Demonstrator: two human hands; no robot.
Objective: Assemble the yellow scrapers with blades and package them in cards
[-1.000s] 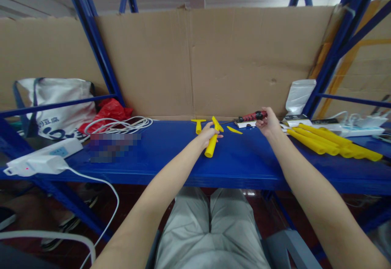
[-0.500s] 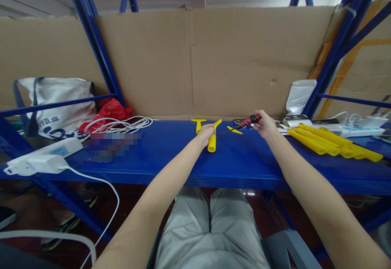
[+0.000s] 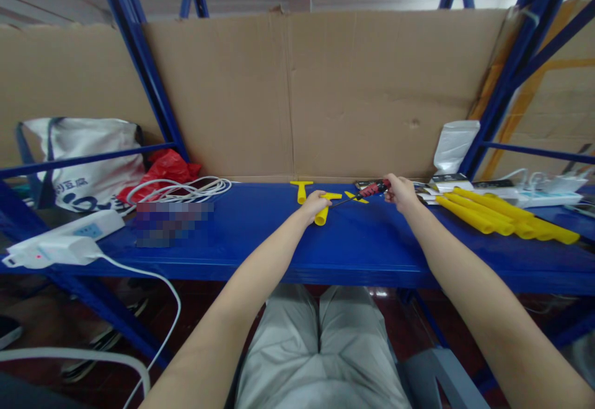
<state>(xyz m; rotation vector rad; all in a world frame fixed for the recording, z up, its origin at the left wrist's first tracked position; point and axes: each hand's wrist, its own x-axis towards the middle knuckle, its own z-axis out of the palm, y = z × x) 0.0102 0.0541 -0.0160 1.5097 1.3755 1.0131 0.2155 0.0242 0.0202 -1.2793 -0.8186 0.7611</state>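
Fingers of my left hand are wrapped round a yellow T-shaped handle, its open round end facing me. My right hand is closed on the grip of a red and black screwdriver. The screwdriver's thin dark shaft points left, its tip at or close beside the yellow handle; contact is too small to make out. Behind my left hand a second yellow T-shaped piece lies on the blue table. A flat, pointed yellow piece lies behind the screwdriver's shaft.
Several yellow tubes lie at the right, near white boxes and a power strip. At the left are a white power strip, coiled white cable, a red bag and a cloth bag. Cardboard walls the back.
The handle in my left hand has turned, its crossbar now pointing right. My right hand has brought the screwdriver left, its tip now at or near the handle.
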